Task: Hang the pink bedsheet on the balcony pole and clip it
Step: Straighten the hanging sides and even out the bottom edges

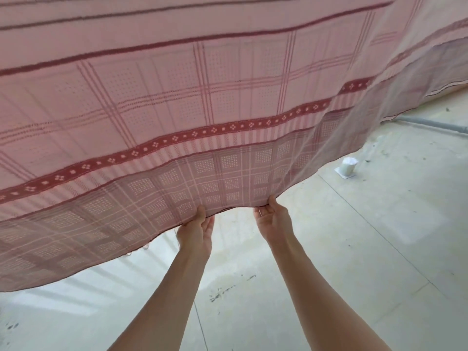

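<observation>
Both hands, left & right, pinch pink bedsheet bottom edge, bare floor below

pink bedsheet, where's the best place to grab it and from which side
Grip the pink bedsheet by its free lower hem, coming from below with thumbs on the near face. That edge hangs loose and thin, easy to pinch. The left hand and right hand already hold it there, side by side.
</observation>
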Available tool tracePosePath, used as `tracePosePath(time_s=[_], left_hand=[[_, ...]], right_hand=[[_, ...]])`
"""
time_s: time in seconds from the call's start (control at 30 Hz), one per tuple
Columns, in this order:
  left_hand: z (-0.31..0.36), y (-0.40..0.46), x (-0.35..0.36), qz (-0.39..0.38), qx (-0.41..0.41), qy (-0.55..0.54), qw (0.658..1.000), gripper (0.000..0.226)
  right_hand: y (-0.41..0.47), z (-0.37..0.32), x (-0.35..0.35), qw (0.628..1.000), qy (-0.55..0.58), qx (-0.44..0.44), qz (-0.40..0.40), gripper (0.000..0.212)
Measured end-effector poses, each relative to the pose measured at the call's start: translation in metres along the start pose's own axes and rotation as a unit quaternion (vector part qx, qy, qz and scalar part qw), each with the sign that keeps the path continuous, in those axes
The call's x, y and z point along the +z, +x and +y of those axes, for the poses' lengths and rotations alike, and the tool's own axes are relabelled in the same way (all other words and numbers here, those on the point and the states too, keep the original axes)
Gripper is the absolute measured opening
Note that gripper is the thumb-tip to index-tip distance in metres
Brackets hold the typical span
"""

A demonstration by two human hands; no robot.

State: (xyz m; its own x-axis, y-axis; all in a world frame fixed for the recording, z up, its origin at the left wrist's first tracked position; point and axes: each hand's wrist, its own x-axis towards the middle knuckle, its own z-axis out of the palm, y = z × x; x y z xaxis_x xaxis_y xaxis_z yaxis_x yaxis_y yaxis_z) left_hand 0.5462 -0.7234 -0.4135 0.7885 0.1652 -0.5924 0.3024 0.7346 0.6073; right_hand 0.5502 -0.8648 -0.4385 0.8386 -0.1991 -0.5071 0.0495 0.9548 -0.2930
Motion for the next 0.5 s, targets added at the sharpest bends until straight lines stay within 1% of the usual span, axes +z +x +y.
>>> tracePosePath(time_s=[0.1, 0.17, 0.27, 0.33, 0.43, 0.5], left_hand=[[0.014, -0.01, 0.004, 0.009, -0.045, 0.005, 0.999, 0.015], [0.02, -0.016, -0.002, 0.007, -0.07, 0.036, 0.997, 0.013], [0.023, -0.021, -0.008, -0.045, -0.122, 0.104, 0.986, 0.007], [0.022, -0.021, -0.014, -0.064, -0.154, 0.166, 0.972, 0.005], [0.025, -0.027, -0.011, -0.114, -0.186, 0.25, 0.943, 0.009], [0.031, -0.033, -0.005, -0.148, -0.211, 0.277, 0.926, 0.002]], right_hand=[[-0.017, -0.006, 0.013, 0.997, -0.064, -0.008, 0.03, 0.011], [-0.03, -0.007, 0.017, 0.989, -0.143, 0.0, 0.039, 0.01], [-0.048, -0.008, 0.015, 0.966, -0.251, 0.021, 0.061, 0.01], [-0.058, -0.015, 0.012, 0.954, -0.287, 0.017, 0.088, 0.009], [-0.073, -0.038, 0.021, 0.933, -0.345, -0.015, 0.106, 0.007], [-0.082, -0.06, 0.032, 0.914, -0.387, -0.025, 0.118, 0.007]])
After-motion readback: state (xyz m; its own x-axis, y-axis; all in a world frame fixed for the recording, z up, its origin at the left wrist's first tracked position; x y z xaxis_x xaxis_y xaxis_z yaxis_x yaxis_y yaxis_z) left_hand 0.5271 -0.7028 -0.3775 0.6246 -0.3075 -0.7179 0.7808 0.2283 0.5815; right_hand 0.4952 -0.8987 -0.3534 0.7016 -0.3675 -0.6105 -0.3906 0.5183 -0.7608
